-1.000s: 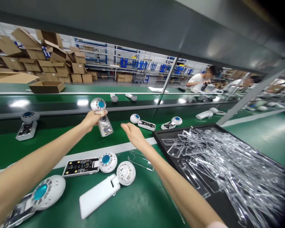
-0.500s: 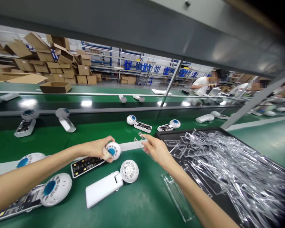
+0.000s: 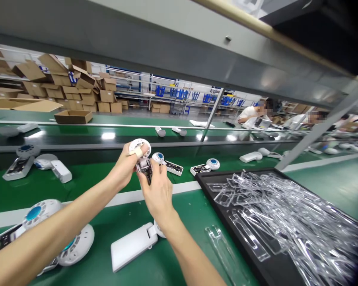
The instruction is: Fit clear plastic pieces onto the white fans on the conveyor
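My left hand [image 3: 125,165] grips a white handheld fan [image 3: 141,143] by its round head, raised above the bench, with a pale band around one finger. At the fan's handle, my right hand [image 3: 158,188] is closed on a clear plastic frame [image 3: 143,163], which lies against the exposed circuit board; the fingers hide most of it. Below, a closed white fan [image 3: 133,245] lies on the green bench, its head partly behind my right forearm. Beside that forearm lies a loose clear frame [image 3: 225,254]. Other opened fans with blue hubs, including one fan [image 3: 43,212], sit at left, partly covered by my left arm.
A black tray [image 3: 223,214] heaped with clear frames stands at right. More fans lie on the green belt [image 3: 92,171] beyond the white strip. A grey beam [image 3: 167,43] crosses overhead, with a slanted post [image 3: 319,131] at right. Cardboard boxes and people are farther back.
My left hand has lifted the fan up and away from the bench. My right hand has moved left with the clear frame, bringing it to the fan's handle. The view has shifted slightly.
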Tool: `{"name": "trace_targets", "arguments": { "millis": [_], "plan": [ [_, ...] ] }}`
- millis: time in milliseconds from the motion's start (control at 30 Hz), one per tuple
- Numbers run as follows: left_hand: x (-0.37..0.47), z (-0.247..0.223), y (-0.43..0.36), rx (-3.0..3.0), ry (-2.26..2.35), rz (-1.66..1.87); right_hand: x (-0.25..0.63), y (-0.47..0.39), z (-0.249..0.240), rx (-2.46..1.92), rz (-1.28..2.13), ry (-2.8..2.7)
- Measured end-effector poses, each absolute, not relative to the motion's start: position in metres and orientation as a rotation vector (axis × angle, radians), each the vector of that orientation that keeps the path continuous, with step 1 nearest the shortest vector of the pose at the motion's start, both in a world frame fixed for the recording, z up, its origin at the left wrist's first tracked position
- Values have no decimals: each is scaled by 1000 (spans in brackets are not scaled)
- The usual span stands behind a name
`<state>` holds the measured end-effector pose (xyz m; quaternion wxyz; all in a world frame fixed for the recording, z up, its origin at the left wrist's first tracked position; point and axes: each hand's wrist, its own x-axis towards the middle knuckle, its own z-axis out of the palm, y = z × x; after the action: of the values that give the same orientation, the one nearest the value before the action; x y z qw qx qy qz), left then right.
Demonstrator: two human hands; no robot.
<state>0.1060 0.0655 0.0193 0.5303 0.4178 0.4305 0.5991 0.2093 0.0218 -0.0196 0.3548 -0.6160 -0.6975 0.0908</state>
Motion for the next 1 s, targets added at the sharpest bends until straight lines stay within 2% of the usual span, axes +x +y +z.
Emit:
{"name": "trace_targets", "arguments": {
  "millis": [167, 300, 400, 500, 667, 867, 933, 1000],
  "plan": [
    [110, 26, 59, 921, 1130, 1493, 208, 23, -36, -1631, 86, -1843],
    [108, 20, 61, 904, 962, 1531, 219, 22, -41, -1598, 298, -1900],
    [107, 6, 62, 947, 840, 1294, 229, 23, -37, -1507, 303, -1946],
    [109, -4, 60, 959, 948, 1181, 237, 28, -35, -1454, 368, -1865],
    [123, 0, 46, 893, 1062, 1320, 237, 46, -40, -1619, 453, -1559],
    [108, -14, 73, 950, 1158, 1226, 244, 43, -30, -1665, 441, -1718],
    [78, -24, 98, 1024, 1324, 1155, 272, 23, -27, -1773, 334, -1808],
    [40, -32, 122, 1163, 1586, 1101, 313, -6, -36, -2039, 67, -1911]
  ]
}}
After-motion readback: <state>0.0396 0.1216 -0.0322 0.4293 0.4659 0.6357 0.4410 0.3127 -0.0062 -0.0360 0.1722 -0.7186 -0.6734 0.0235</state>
